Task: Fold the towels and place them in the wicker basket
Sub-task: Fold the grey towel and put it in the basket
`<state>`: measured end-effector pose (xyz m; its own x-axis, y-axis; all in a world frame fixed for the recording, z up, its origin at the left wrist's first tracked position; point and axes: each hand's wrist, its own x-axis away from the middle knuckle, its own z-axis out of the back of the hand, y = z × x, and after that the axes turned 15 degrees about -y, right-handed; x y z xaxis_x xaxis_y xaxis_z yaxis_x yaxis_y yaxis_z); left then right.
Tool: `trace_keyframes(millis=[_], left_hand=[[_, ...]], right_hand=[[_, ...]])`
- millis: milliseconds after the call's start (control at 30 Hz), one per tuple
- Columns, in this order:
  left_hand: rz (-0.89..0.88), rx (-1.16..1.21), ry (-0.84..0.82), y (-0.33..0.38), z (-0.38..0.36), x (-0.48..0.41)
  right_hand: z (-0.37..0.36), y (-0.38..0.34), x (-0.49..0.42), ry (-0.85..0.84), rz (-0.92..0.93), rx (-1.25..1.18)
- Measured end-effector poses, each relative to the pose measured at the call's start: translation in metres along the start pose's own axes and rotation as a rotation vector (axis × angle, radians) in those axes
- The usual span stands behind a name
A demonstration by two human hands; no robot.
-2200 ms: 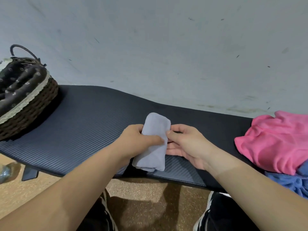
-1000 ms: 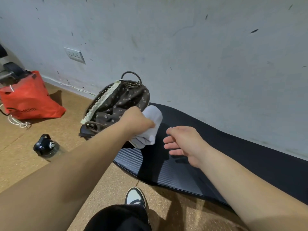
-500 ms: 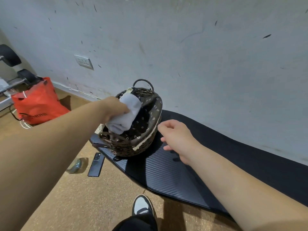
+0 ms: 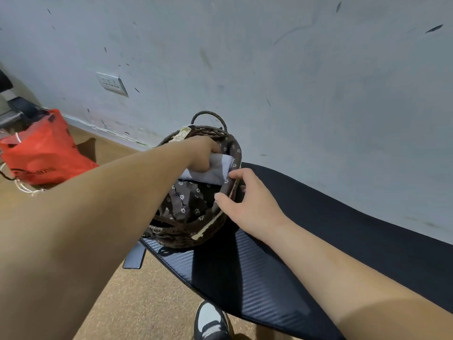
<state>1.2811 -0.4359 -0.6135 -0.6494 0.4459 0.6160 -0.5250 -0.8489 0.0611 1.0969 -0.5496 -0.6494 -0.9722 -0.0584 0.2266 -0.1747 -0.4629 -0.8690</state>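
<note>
Left hand [image 4: 199, 153] grips towel [image 4: 215, 171] within basket [image 4: 181, 238] mouth; right hand [image 4: 250, 207] pinches rim at 3 o'clock; towel's 9 o'clock end hidden behind forearm.

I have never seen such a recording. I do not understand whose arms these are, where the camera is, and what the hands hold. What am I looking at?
There is no machine here. A person works with bare hands, and one wide-angle camera worn on the head looks forward and down, so both arms are the wearer's own. The left hand reaches into the wicker basket, which has a dark flowered lining, and grips a folded pale grey towel. The right hand holds the basket's rim with its fingers. The basket stands at the end of a black ribbed mat. A red bag lies on the floor behind, and the wearer's shoe shows at the bottom.
</note>
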Motion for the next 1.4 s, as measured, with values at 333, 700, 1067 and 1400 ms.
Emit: trace_keyframes(millis=[333,700,1067,1400], left_hand=[[0.03,0.011,0.23,0.001,-0.017,0.002],[0.11,-0.002,0.106,-0.002,-0.041,-0.024],[0.198,0.061,0.094,-0.005,-0.043,-0.022],[0.088,0.155,0.232,0.022,-0.011,0.032]], right_hand=[[0.004,0.003,0.002,-0.015,-0.025,-0.228],[0.002,0.011,-0.016,0.035,-0.072,-0.388],[0.005,0.009,0.0,0.036,-0.092,-0.415],[0.038,-0.005,0.045,0.111,-0.17,-0.375]])
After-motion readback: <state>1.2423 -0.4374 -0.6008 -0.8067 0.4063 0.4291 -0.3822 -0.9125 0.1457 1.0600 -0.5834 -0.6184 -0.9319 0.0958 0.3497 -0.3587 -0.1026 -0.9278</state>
